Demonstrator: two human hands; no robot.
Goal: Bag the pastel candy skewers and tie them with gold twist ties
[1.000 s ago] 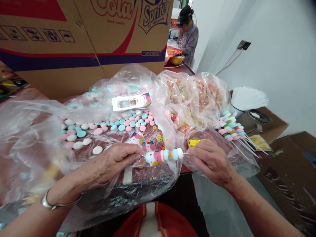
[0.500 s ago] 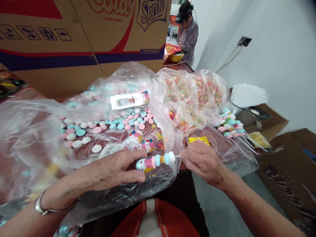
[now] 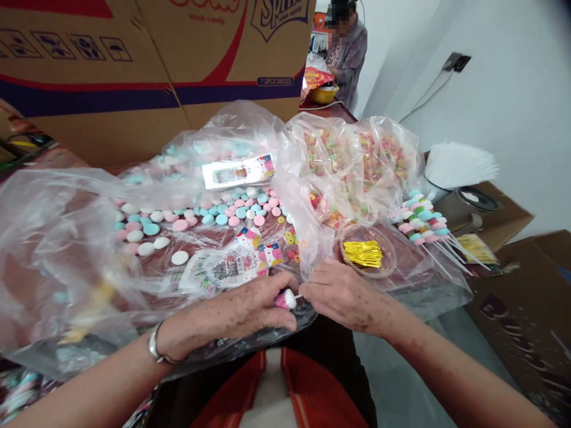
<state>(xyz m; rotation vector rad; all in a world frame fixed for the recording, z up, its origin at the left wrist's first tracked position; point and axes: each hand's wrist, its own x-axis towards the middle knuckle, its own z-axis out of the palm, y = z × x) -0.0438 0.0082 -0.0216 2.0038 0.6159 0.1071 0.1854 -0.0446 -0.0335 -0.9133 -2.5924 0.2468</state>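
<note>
My left hand [image 3: 263, 300] is wrapped around a candy skewer [image 3: 289, 299], hiding most of it. Only a white piece at its end and a bit of pink printed wrapper show past the fingers. My right hand [image 3: 339, 294] pinches the thin white stick just beyond that white piece. Printed candy wrappers [image 3: 223, 267] lie flat on the plastic behind my left hand. A round clear tub of gold twist ties [image 3: 363, 254] stands behind my right hand. Loose pink, blue and white candies [image 3: 218, 211] are spread farther back, with small ring candies [image 3: 292, 245] beside the wrappers.
Finished-looking candy skewers [image 3: 423, 220] lie at the right, near white sticks [image 3: 464, 163] in a container. A bag of ring candies [image 3: 357, 160] and a wrapper stack [image 3: 238, 171] sit at the back. A large carton [image 3: 156, 71] rises behind. Another person [image 3: 348, 53] works beyond.
My left hand has slid right along the skewer, covering the candies that showed before, and closed around them. My right hand has shifted left and slightly down, uncovering the tub of twist ties.
</note>
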